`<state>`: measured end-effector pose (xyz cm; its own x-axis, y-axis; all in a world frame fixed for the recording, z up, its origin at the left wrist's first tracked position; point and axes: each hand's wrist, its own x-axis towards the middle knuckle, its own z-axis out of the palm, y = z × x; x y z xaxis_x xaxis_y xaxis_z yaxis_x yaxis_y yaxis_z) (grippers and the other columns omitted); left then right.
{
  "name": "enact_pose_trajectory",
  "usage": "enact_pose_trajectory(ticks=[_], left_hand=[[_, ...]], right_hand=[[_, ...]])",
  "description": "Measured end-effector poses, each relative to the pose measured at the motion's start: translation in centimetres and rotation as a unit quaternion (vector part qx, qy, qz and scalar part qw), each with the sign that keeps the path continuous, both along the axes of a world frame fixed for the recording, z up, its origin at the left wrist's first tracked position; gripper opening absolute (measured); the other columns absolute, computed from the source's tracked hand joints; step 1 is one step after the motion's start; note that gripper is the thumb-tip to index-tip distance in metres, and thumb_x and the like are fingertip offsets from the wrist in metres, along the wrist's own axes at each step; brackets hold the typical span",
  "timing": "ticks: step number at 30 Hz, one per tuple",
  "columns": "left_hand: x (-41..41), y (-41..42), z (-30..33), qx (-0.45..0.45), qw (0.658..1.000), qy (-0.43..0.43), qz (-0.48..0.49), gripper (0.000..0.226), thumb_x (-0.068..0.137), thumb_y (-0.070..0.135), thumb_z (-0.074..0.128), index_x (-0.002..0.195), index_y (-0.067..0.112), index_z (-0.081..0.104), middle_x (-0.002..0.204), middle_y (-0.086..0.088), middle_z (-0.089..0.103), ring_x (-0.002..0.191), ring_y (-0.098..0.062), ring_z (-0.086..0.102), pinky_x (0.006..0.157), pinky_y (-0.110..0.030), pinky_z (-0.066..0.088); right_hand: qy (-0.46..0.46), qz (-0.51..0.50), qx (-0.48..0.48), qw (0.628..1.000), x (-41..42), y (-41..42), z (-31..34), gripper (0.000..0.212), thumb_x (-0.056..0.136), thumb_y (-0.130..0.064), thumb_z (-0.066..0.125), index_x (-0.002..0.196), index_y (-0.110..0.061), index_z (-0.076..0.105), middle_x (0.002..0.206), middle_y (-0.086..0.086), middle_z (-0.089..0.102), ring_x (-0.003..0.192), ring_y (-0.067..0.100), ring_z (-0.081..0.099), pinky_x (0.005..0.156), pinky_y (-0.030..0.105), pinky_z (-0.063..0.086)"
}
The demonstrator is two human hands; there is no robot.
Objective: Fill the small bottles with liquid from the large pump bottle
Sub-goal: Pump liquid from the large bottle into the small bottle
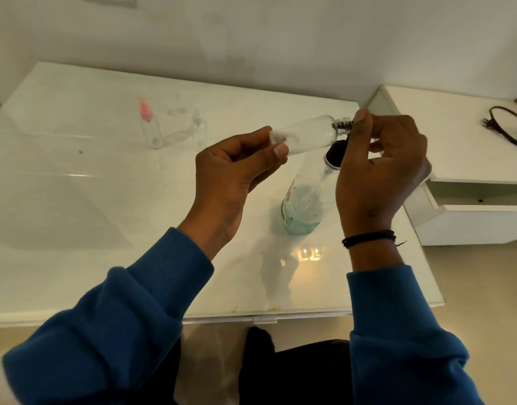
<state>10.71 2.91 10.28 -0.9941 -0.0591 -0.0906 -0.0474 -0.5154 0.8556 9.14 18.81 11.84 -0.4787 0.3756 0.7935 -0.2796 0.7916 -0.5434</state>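
My left hand (236, 173) grips the base of a small clear bottle (307, 134) held sideways above the table, its threaded neck (343, 125) bare and pointing right. My right hand (380, 171) is at that neck, thumb beside the thread, fingers curled; whether it holds a cap is hidden. Below the hands stands the large clear bottle (304, 206) with pale blue-green liquid in its lower part and a black pump top (334, 156), partly covered by my right hand. Two more small clear bottles stand at the back: one with a pink top (150, 125) and one with a clear top (199, 128).
The white glossy table (105, 214) ends at a near edge by my knees. A white cabinet (470, 206) with an open drawer stands right of it, with a black cable (505, 124) on top. A white wall runs behind.
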Motion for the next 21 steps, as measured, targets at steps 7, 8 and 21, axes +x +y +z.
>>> enact_pose_trajectory(ticks=[7, 8, 21], left_hand=[[-0.07, -0.03, -0.05, 0.005, 1.000, -0.001, 0.003, 0.037, 0.082, 0.001, 0.077, 0.118, 0.001, 0.071, 0.108, -0.011, 0.077, 0.102, -0.027, 0.075, 0.088, -0.032, 0.060], [-0.03, 0.02, -0.13, 0.004, 1.000, -0.002, 0.002, 0.037, 0.082, 0.001, 0.077, 0.118, 0.000, 0.071, 0.108, -0.011, 0.078, 0.102, -0.027, 0.075, 0.088, -0.032, 0.060], [-0.03, 0.11, -0.32, 0.000, 1.000, 0.004, -0.008, 0.037, 0.084, -0.001, 0.076, 0.120, -0.001, 0.070, 0.110, -0.013, 0.077, 0.102, -0.029, 0.075, 0.089, -0.032, 0.059]], right_hand=[[0.004, 0.007, -0.019, 1.000, -0.14, -0.28, -0.61, 0.025, 0.096, -0.025, 0.062, 0.076, -0.013, 0.070, 0.077, -0.012, 0.057, 0.067, 0.014, 0.053, 0.062, 0.046, 0.050], [0.009, 0.006, -0.019, 1.000, -0.11, -0.24, -0.56, 0.025, 0.096, -0.024, 0.062, 0.075, -0.012, 0.070, 0.077, -0.013, 0.057, 0.066, 0.013, 0.052, 0.063, 0.043, 0.049], [-0.003, -0.012, -0.004, 1.000, -0.09, -0.24, 0.01, 0.026, 0.096, -0.028, 0.062, 0.075, -0.016, 0.069, 0.079, -0.018, 0.056, 0.074, 0.021, 0.054, 0.066, 0.022, 0.034]])
